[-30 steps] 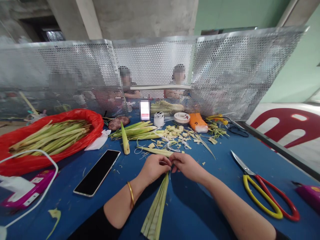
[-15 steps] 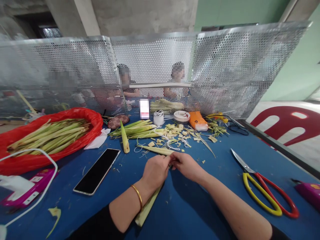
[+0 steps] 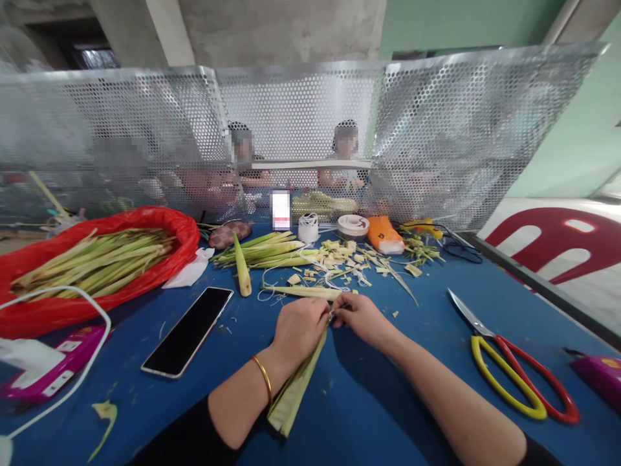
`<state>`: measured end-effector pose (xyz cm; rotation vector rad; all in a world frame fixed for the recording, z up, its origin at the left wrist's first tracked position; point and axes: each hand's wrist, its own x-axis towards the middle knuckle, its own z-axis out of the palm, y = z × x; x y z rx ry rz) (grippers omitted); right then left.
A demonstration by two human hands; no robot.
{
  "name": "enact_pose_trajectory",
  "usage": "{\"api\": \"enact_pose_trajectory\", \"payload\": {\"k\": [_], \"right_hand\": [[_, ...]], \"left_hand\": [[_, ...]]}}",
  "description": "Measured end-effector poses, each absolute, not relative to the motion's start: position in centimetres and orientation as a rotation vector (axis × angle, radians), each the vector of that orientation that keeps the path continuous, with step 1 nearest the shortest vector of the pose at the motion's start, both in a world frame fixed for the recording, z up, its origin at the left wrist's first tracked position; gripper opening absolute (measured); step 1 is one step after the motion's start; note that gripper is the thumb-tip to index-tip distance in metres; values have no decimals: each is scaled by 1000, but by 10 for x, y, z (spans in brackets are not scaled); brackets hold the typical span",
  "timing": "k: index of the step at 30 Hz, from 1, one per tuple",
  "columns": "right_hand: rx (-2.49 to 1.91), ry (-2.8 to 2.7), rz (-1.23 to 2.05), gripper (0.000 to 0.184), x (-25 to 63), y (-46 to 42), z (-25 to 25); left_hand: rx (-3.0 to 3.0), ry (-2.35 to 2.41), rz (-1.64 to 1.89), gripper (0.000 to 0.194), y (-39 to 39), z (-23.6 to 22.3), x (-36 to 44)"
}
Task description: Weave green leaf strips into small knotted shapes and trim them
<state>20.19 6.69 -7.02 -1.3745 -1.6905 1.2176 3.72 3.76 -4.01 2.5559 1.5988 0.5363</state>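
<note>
The left hand (image 3: 301, 327) is pinching the narrow end of a folded green leaf (image 3: 297, 402), its wide end spreading toward the person. The right hand (image 3: 358, 317) is meeting that tip with bent fingers, its hold unclear. Scissors (image 3: 489, 334) are lying right of the grip.

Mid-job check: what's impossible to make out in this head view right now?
- Upper tip of the pleated leaf: head view, hidden by the left hand and right hand.
- Display of the bright upright panel: head view, pixelated.
- Far end of the right-hand purple object: head view, cut off by the frame's right edge.
</note>
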Motion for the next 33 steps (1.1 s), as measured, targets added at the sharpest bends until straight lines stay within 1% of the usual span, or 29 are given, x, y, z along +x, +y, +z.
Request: {"api": "enact_pose_trajectory", "payload": {"k": [9, 12, 15, 23, 29, 33], "right_hand": [[-1302, -1675, 1285, 4, 201, 62, -59], [-1325, -1663, 1291, 9, 203, 62, -57], [-1362, -1626, 1308, 11, 204, 64, -57], [-1384, -1514, 1340, 10, 204, 64, -52], [-1286, -1420, 1393, 14, 202, 55, -42], [-1202, -1309, 1468, 21, 195, 50, -41]], "left_hand": [[2463, 1607, 571, 16, 38, -41, 38], [2434, 1608, 568, 17, 38, -40, 37], [2415, 1619, 582, 16, 38, -40, 37], [2427, 1619, 594, 17, 39, -39, 37], [2377, 1645, 604, 19, 39, -39, 37], [2309, 1689, 624, 18, 39, -39, 39]]}}
